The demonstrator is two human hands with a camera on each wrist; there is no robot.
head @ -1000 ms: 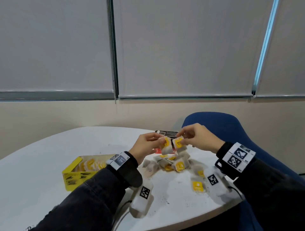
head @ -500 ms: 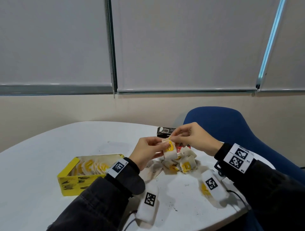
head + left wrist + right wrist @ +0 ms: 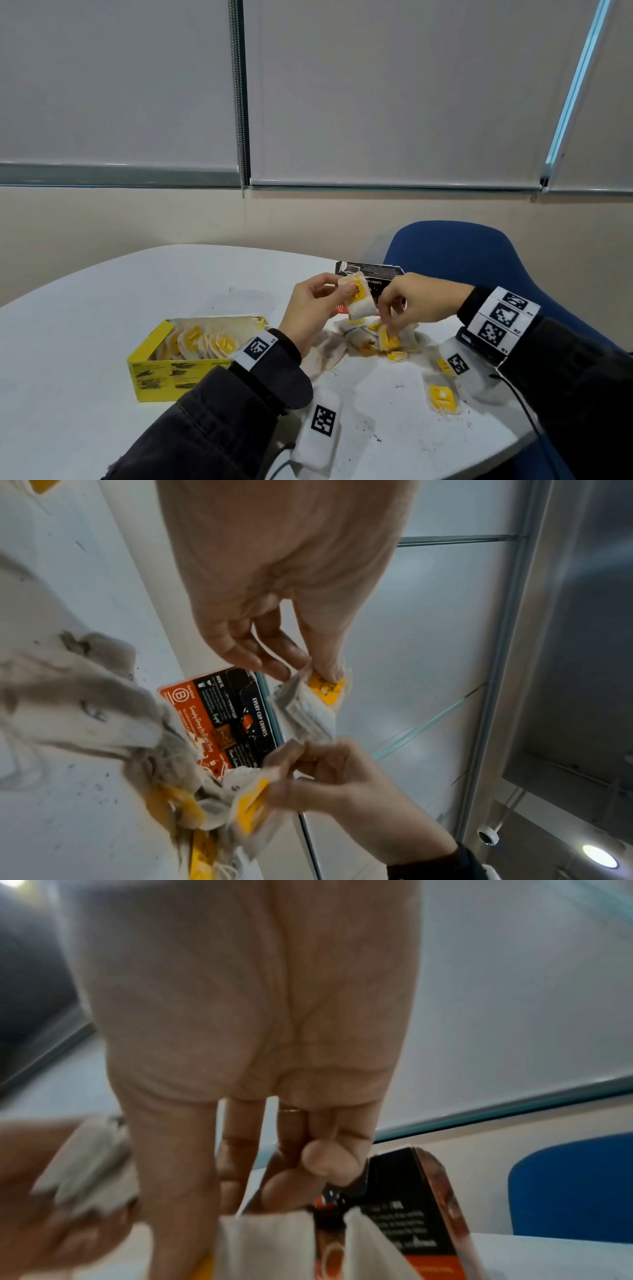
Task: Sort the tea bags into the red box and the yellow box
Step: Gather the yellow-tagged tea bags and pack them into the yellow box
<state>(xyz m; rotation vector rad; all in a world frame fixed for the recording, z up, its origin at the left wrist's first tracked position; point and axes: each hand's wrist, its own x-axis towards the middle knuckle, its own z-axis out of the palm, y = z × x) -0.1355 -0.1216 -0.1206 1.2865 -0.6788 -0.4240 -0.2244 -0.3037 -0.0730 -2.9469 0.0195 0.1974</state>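
My left hand [image 3: 346, 297] is raised over the table and pinches a small stack of tea bags [image 3: 360, 301] with yellow tags; in the left wrist view the left hand [image 3: 308, 673] holds the stack [image 3: 310, 710] between thumb and fingers. My right hand [image 3: 387, 328] reaches down into the pile of tea bags [image 3: 363, 337] and pinches one with a yellow tag [image 3: 389, 340]. The yellow box [image 3: 150, 377] stands open at the left, with several yellow-tagged bags in a row. The red box [image 3: 371, 272] stands behind my hands, partly hidden; the left wrist view shows the red box [image 3: 219, 718] too.
A blue chair [image 3: 455, 253] stands behind the table's right side. Loose tea bags [image 3: 442, 397] lie near the right front edge. Two white marker blocks [image 3: 322, 423] [image 3: 459, 366] with cables hang below my wrists. Tea crumbs dot the white table [image 3: 85, 308].
My right hand has left the stack in my left hand and dropped to the pile, where it pinches another tea bag. My left hand still holds its stack.
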